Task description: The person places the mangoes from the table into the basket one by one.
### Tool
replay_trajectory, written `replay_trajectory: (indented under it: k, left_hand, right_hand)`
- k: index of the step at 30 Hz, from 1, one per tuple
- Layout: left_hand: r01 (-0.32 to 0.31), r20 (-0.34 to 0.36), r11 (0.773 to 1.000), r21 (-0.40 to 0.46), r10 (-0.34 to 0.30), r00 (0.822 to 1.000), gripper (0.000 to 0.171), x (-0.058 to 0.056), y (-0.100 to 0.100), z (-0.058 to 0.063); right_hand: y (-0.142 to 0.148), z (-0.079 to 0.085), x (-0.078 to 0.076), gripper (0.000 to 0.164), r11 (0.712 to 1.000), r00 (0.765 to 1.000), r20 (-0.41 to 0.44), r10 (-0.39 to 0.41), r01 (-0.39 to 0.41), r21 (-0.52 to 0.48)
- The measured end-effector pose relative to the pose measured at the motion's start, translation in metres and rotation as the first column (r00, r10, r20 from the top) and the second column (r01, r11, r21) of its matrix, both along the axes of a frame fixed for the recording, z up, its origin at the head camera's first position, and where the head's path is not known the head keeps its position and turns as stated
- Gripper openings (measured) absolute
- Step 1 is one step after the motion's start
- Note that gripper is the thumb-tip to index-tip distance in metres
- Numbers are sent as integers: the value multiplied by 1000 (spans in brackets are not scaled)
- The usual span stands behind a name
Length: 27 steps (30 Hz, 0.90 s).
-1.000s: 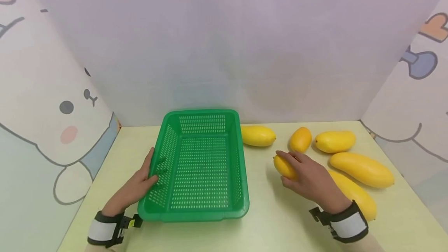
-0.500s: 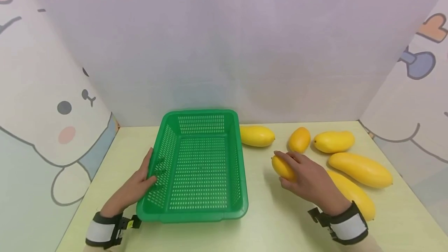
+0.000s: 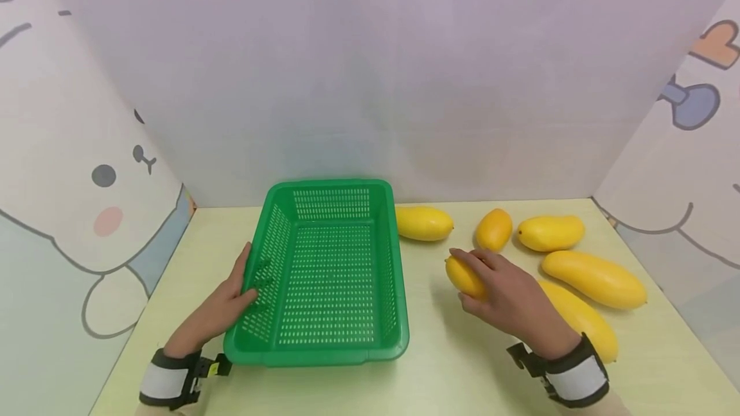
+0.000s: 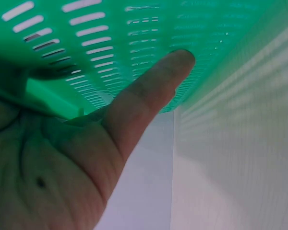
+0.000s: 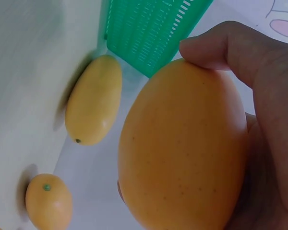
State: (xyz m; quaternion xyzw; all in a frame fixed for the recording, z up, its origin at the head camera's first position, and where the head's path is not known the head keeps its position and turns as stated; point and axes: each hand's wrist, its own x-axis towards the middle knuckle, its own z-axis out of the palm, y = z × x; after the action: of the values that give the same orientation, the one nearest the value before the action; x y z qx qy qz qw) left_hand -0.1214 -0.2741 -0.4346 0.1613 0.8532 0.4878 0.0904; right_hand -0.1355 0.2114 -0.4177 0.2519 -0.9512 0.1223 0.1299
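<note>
My left hand (image 3: 222,307) grips the left wall of a green plastic basket (image 3: 315,357), the thumb over the rim and the other fingers outside. From the left wrist, one finger (image 4: 149,91) lies along the slotted outer wall. To the right of the basket, my right hand (image 3: 509,294) holds a yellow mango (image 3: 465,277), its pointed end toward the basket. The right wrist view shows this mango (image 5: 182,148) close up, with the thumb (image 5: 206,50) on it; the hand hides part of it.
Against the basket's right side lies a mango (image 3: 424,223). A small orange mango (image 3: 494,230) is behind my right hand. Further right are a yellow mango (image 3: 551,233) and two long ones (image 3: 595,279), one partly behind the hand. Walls border the pale table (image 3: 428,384) behind and at both sides.
My right hand, with the mango in it, has shifted very slightly left. The left hand keeps its hold on the basket; the other mangoes lie as before.
</note>
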Motion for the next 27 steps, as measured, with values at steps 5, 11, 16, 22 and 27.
replay_trajectory:
  k: [5,11,16,22,27]
  left_hand:
    - [-4,9,1000,9,4,1000,78,0,0,1]
    - [2,-3,1000,1,-2,1000,79,0,0,1]
    - [9,-22,1000,4,-9,1000,78,0,0,0]
    - [6,-12,1000,-9,-6,1000,78,0,0,-1]
    - [-2,-17,1000,-22,1,1000,79,-1,-1,-1]
  right_hand:
    - [-2,3,2,68,1000,1000,-2,6,-6,-7]
    - [-3,4,3,68,1000,1000,6,13,-13,-14]
    - [-3,4,3,69,1000,1000,8,14,-14,-5]
    - [-3,5,3,69,1000,1000,2,22,-22,-1]
    - [-4,7,3,69,1000,1000,-3,24,-24,-4]
